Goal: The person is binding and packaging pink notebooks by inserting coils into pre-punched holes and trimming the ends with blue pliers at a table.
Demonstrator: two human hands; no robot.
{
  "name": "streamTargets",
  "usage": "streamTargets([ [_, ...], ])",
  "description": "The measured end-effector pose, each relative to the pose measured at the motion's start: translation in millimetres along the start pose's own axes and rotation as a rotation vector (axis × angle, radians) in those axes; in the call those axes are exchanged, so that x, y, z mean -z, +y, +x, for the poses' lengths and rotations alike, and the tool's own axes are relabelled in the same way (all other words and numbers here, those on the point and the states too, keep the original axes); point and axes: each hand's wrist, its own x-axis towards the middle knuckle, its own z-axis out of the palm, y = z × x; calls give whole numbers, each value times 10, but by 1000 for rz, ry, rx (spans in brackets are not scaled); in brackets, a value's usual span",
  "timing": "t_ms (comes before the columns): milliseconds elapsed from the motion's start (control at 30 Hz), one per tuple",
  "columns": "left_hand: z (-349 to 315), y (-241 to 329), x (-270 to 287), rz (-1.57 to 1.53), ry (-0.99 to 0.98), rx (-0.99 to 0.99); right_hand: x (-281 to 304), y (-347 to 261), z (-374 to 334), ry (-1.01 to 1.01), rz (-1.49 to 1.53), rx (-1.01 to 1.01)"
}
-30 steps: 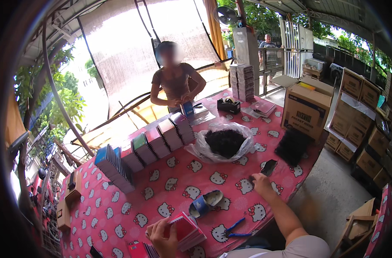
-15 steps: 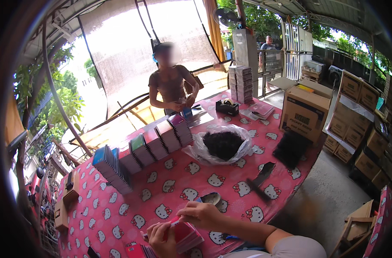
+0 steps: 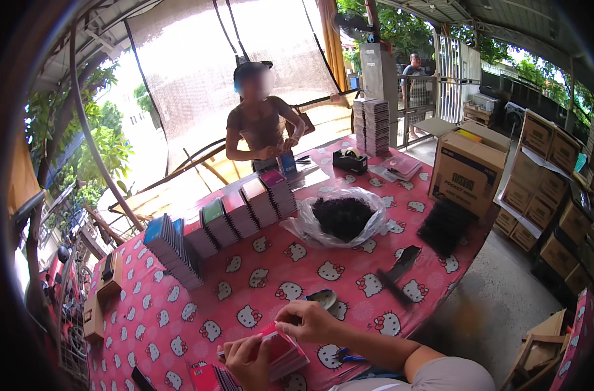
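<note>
A small red notebook (image 3: 285,357) lies at the table's near edge, tilted in front of me. My left hand (image 3: 246,362) is closed round its left side, thumb on top. At its upper edge my right hand (image 3: 303,322) is pinched, fingertips at the far corner; anything thin between them is too small to make out. More red spiral notebooks (image 3: 209,376) lie beside my left hand. Just beyond my right hand is a small round dish-like thing (image 3: 324,298), partly hidden. Blue-handled pliers (image 3: 350,357) rest beneath my right forearm.
Stacks of spiral notebooks (image 3: 245,208) run across the pink patterned table (image 3: 179,319). A plastic bag of black material (image 3: 341,218), a tape dispenser (image 3: 350,161), a black strip-like object (image 3: 400,277) and a cardboard box (image 3: 466,171) stand around. A co-worker (image 3: 261,127) stands opposite.
My right hand has shifted slightly along the notebook's upper edge, its fingertips now lower at the corner. The pliers show more. Across the table the co-worker's blue notebook stands higher. The view has shifted slightly.
</note>
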Motion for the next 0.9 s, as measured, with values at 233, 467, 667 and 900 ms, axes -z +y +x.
streamTargets([
  [233, 9, -22, -9, 3, 11, -19, 62, 148, 65, -265, 318, 22],
  [467, -6, -21, -22, 9, 28, -31, 92, 69, 109, -128, 108, 68],
  [667, -4, 51, 3, -8, 23, -4, 99, 78, 94, -344, 132, 23],
  [900, -20, 0, -16, 2, 38, -33, -71, 76, -22, -139, -326, 257],
])
